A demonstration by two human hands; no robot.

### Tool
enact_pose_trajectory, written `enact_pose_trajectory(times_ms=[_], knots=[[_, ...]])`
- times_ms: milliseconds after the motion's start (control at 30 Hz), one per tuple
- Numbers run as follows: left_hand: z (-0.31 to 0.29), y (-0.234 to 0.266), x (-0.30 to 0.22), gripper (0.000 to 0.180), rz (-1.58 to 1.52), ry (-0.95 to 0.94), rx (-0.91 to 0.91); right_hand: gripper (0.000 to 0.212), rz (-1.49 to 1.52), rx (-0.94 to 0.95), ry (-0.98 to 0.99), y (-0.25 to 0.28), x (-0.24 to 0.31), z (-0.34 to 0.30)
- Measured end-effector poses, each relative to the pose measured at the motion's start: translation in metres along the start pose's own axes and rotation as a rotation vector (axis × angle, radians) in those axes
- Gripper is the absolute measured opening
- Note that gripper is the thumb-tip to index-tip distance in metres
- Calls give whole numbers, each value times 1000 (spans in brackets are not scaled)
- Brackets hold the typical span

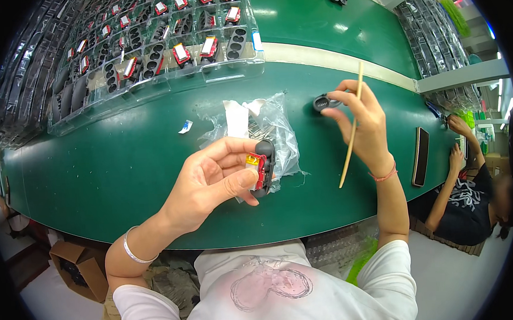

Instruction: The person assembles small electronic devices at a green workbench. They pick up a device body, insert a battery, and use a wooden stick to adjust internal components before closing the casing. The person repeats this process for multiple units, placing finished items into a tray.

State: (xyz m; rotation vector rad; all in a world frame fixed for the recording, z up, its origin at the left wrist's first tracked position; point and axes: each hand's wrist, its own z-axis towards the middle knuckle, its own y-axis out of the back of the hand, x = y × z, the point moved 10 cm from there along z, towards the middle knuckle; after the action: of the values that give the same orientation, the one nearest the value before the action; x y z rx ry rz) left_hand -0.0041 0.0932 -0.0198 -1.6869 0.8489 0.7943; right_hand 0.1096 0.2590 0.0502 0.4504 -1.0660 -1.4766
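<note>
View from above a green work table point(125, 166), seen by a seated person in a white shirt. The left hand point(211, 182) is closed around a small black part point(266, 168) with red and yellow pieces on its face; thumb and forefinger pinch it at its ends, holding it upright just above the table, over a crumpled clear plastic bag point(272, 128). A strip of white paper point(236, 118) lies on that bag. The right hand point(363, 124) is raised to the right of the bag, its thumb and forefinger nipped on a small dark ring point(321, 103), while a thin wooden stick point(352, 127) runs slantwise through the same hand, from above the fingers down past the wrist; the other fingers are loosely curled. A pink band circles the right wrist, a silver bangle point(131, 251) the left. A scrap of white and blue paper point(185, 126) lies on the table left of the bag. At the far left edge stands a clear plastic tray point(167, 78), its compartments filled with similar black parts with red pieces. A flat dark phone point(420, 155) lies on the table right of the right hand. Beyond it, at the right edge, another person point(469, 191) sits at the same table. A cardboard box point(78, 265) stands on the floor at lower left.
</note>
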Motion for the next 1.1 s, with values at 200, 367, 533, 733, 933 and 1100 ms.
enact_pose_trajectory(times_ms=[200, 367, 533, 733, 933, 1100], knots=[[-1, -2, 7, 45, 73, 78, -32, 29, -191, 27, 147, -20, 14, -8], [-5, -7, 13, 42, 21, 148, 30, 21, 327, -60, -71, -4, 17, -7], [-6, -14, -14, 39, -19, -128, 78, 20, 1513, 112, -340, -34, 38, -18], [-13, -15, -23, 37, 181, -350, 40, 23, 1542, 123, -524, -56, 49, -28], [-36, -35, -56, 42, 992, -866, -149, 32, 1527, 106, -629, -71, 71, -35], [-32, -37, -58, 40, 934, -838, -91, 36, 1521, 114, -584, -67, 66, -34]])
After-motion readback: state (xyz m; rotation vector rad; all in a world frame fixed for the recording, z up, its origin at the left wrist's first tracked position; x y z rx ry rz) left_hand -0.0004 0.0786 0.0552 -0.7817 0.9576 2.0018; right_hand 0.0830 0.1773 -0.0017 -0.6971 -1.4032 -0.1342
